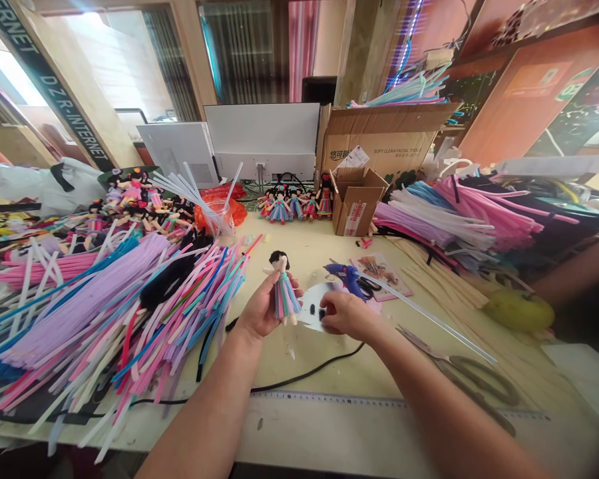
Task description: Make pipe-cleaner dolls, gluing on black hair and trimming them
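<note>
My left hand [262, 307] is closed around a small pipe-cleaner doll [286, 299] with black hair and a skirt of pastel strips, held upright above the table. My right hand [348, 313] is in a pinch at a small black fuzzy piece [322, 313], over a white round sheet [307, 299]. Another black bit [312, 309] lies on that sheet. Just behind my right hand rests a blue glue gun [343, 271], a long clear glue stick [429, 309] running out from it to the right. Black-handled scissors [369, 286] lie partly hidden beside it.
Bundles of coloured pipe cleaners [90, 299] cover the left; more [459, 213] are piled right. Large scissors [454, 372] lie by my right forearm. A ruler [329, 398] and black cord [299, 376] cross the front. Finished dolls [294, 205] and a cardboard box [357, 203] stand behind.
</note>
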{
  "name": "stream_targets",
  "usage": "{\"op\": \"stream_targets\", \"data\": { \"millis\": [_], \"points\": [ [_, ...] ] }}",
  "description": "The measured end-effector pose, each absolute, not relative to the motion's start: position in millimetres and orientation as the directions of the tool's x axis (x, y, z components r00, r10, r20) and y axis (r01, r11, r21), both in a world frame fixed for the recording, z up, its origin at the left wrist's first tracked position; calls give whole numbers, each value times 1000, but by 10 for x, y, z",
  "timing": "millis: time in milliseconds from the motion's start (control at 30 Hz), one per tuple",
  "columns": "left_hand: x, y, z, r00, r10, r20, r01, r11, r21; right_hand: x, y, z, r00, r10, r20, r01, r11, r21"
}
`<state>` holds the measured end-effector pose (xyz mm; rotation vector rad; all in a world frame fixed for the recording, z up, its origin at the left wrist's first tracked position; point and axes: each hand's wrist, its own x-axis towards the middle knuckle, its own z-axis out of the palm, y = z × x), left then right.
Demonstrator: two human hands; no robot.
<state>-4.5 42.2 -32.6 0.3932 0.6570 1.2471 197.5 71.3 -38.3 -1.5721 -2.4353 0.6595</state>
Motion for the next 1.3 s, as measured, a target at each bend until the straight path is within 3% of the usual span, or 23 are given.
{"op": "stream_targets", "data": {
  "millis": [233, 467, 600, 767, 933, 1300],
  "points": [
    [-17, 384, -323, 209, 959, -193, -699, 284, 657, 1959, 755, -451, -450, 890, -78, 825, 380, -419],
    [60, 397, -355, 165, 953, -254, -623, 301, 722, 1993, 699, -479, -448, 894, 27, 800, 414, -435],
    [132, 375, -376, 38, 938, -343, -453, 322, 831, 2038, 635, -398, -458, 865, 205, 722, 497, -481],
    [244, 345, -380, 10, 954, -299, -391, 279, 877, 2013, 548, -303, -455, 784, 422, 594, 620, -512],
    [297, 350, -386, -15, 967, -255, -454, 221, 863, 1967, 520, -322, -452, 764, 460, 582, 643, -498],
    [289, 371, -482, -75, 973, -219, -403, 171, 899, 1907, 473, -333, -453, 727, 515, 608, 675, -418]
  ]
}}
